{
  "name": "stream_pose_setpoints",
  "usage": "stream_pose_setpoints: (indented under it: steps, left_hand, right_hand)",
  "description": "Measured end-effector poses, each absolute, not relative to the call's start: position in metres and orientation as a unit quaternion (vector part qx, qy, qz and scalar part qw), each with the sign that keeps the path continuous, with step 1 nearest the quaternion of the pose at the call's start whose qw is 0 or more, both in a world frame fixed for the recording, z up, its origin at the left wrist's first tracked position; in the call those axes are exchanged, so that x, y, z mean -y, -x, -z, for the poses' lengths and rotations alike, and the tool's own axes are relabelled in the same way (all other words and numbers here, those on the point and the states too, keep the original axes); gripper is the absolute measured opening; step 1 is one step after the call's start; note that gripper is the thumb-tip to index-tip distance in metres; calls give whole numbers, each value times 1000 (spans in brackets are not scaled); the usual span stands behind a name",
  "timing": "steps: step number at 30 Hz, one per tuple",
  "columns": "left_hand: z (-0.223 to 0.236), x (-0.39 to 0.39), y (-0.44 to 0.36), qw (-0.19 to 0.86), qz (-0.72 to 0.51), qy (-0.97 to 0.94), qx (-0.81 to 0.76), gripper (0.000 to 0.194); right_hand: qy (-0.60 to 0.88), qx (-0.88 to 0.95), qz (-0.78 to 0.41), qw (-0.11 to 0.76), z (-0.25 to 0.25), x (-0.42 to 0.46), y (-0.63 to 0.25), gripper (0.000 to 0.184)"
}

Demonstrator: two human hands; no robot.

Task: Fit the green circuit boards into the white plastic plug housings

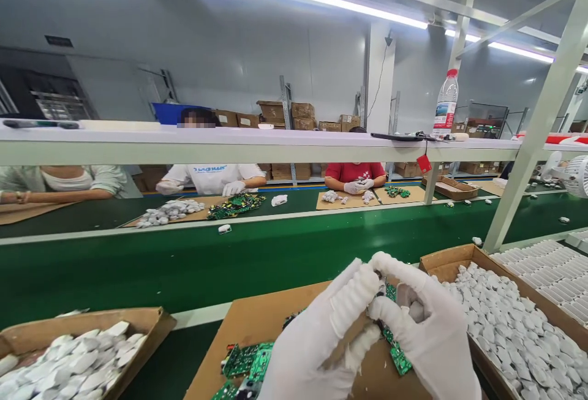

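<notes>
A circuit board [399, 354] sits between the left hand [316, 332] and right hand [434, 320], above a cardboard sheet [250, 317] with more boards [248, 360] on its left part. Filled boxes flank the sheet: left box [154, 321], right box [441, 258]. Trays [549, 274] lie beyond the right one. Behind runs a belt [184, 274]; higher up, a shelf [275, 152] bears a bottle [445, 103].

The cardboard sheet [257, 317] is plain brown. Above it, the left hand [316, 332] and right hand [434, 326] are gloved in white, and the circuit board [400, 358] between them is green. Beyond the sheet, the belt [184, 271] is green; right of it, pieces [505, 320] are white.
</notes>
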State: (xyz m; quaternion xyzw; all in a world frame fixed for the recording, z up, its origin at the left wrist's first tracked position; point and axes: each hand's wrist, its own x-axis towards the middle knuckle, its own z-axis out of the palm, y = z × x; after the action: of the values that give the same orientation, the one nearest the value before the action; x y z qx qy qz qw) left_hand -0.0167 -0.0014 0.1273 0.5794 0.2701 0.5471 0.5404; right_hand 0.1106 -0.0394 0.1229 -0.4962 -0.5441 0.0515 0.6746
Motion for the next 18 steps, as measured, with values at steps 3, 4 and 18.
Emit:
stream_pose_setpoints:
  steps: [3,4,18]
  left_hand:
    - [-125,5,13,529,-575,-563,-268,37]
    - [-124,5,12,520,-592,-555,-266,39]
    - [-118,-17,18,681,-480,-512,-209,62]
  right_hand:
    - [494,551,-35,672,-127,40,-108,30]
    - [490,556,-23,671,-128,41,-107,31]
    - [444,704,87,547,-126,46,-113,64]
